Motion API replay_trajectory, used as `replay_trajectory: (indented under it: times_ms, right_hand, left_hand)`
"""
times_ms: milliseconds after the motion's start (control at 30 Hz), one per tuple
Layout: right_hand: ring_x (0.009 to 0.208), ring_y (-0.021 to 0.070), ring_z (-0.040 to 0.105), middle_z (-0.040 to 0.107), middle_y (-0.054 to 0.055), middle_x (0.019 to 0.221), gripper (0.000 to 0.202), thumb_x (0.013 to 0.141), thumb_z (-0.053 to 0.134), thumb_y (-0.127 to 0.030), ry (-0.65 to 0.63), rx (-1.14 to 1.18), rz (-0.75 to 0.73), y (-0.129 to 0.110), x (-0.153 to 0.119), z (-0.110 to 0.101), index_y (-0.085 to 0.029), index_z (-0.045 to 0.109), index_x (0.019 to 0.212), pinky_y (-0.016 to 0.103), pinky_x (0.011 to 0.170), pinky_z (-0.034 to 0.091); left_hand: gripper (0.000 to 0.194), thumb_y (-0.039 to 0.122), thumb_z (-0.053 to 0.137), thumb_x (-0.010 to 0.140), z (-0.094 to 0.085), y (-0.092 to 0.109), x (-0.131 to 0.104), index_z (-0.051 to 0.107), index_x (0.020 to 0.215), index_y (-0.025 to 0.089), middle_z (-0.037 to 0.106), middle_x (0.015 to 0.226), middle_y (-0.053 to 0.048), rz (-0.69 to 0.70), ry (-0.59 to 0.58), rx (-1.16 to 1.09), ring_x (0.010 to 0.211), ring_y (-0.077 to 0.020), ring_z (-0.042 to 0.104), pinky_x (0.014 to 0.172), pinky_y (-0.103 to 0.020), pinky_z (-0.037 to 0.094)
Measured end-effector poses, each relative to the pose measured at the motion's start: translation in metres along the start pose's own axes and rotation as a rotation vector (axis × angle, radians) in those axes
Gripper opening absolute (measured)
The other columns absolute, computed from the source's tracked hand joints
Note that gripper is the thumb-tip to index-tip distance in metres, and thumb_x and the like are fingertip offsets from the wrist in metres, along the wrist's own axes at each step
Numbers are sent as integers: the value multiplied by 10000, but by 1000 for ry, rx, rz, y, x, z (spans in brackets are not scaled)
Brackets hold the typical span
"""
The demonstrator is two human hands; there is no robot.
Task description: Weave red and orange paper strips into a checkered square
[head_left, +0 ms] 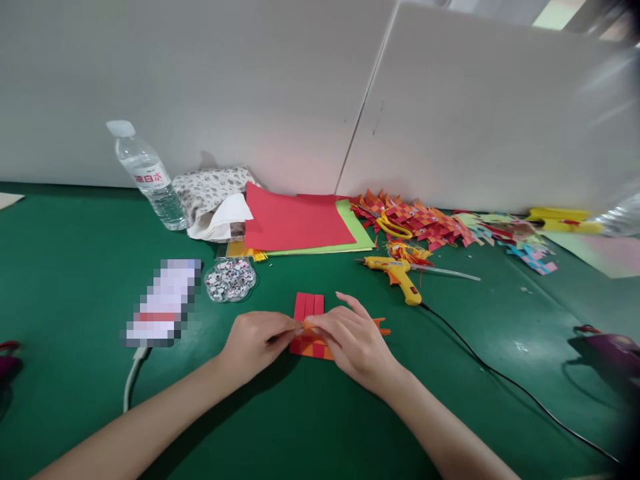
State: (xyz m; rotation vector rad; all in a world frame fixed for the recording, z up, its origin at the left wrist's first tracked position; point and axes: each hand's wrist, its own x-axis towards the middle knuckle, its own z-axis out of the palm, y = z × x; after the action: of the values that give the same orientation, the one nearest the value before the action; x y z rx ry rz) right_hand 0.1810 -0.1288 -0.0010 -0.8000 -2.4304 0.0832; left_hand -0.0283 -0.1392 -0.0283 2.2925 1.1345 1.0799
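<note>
Red and orange paper strips (309, 305), woven together at their near end, lie on the green table in front of me. My left hand (263, 340) is closed at the strips' left side, its thumb and forefinger pinching the weave near the middle. From the right, my right hand (353, 340) pinches the same spot, with its little finger raised. The two sets of fingertips nearly meet over an orange strip. Orange strip ends (383, 327) stick out beyond the right hand. Part of the weave is hidden under my fingers.
A yellow glue gun (400, 275) with a black cord lies right of centre. Behind are red paper sheets (300, 223), woven paper fish (425, 220) and yellow-handled scissors (395, 227). On the left are a dish of googly eyes (230, 280), a phone (165, 303) and a water bottle (150, 177).
</note>
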Motion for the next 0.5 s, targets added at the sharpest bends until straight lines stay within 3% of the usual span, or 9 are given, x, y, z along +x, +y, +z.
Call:
replay_trajectory:
  times_ms: [133,300,433,500]
  right_hand:
    - [732,134,610,666,12,806,213,879,463,-140,-3,-42,85,16,0,-7,-221,554,1053,436,984,368]
    - [760,147,640,699,-1,845,211,877,510,-190,88,3,182,37,-1,-14,-253,548,1074,451,978,385]
    - [671,137,639,698,-34,761,143,853,550,-182,152,95,237,39,-2,-11,-262,563,970,472,992,375]
    - [744,154,651,700,-18,790,158,836,575,-180,217,136,302,37,-2,-10,-257,555,972,473,992,379]
  left_hand:
    - [165,185,529,846,-5,-5,3,693,852,202,733,835,-26,-19,47,2,735,-142,679,638,-215,520]
    - [180,202,524,842,-15,-9,9,702,867,206,727,804,-24,-119,84,-4,681,-136,662,570,-207,495]
    - [163,238,544,835,-15,-7,10,704,842,208,723,785,-19,-166,77,-32,668,-137,654,566,-211,488]
    - [158,261,552,832,-14,-6,10,702,828,210,724,788,-15,-203,74,-48,673,-141,656,576,-214,493]
